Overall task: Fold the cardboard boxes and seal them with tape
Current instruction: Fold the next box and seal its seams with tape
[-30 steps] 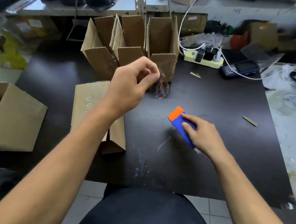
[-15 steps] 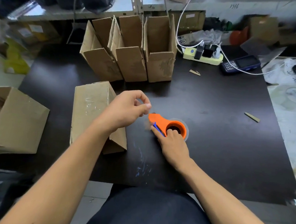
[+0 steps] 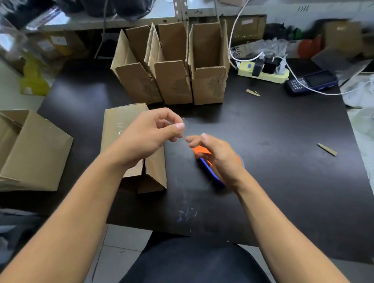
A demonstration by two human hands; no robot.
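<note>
A folded cardboard box (image 3: 122, 130) lies on the black table (image 3: 278, 179), partly under my left wrist. My left hand (image 3: 149, 137) hovers over its right edge with thumb and curled fingers pinched; the thin clear tape strip it holds is barely visible. My right hand (image 3: 218, 158) floats with relaxed fingers just above the orange and blue tape dispenser (image 3: 203, 152), which lies on the table, and its fingertips reach toward my left thumb. Three upright open boxes (image 3: 174, 83) stand in a row behind.
Another cardboard box (image 3: 34, 149) lies tipped at the left table edge. A power strip (image 3: 262, 71) with cables and a dark phone (image 3: 312, 82) sit at the back right. Cardboard scraps (image 3: 326, 149) lie on the right side.
My left hand came down from the upright boxes to beside the dispenser. My right hand laid the dispenser flat on the table, let go of it and rose above it.
</note>
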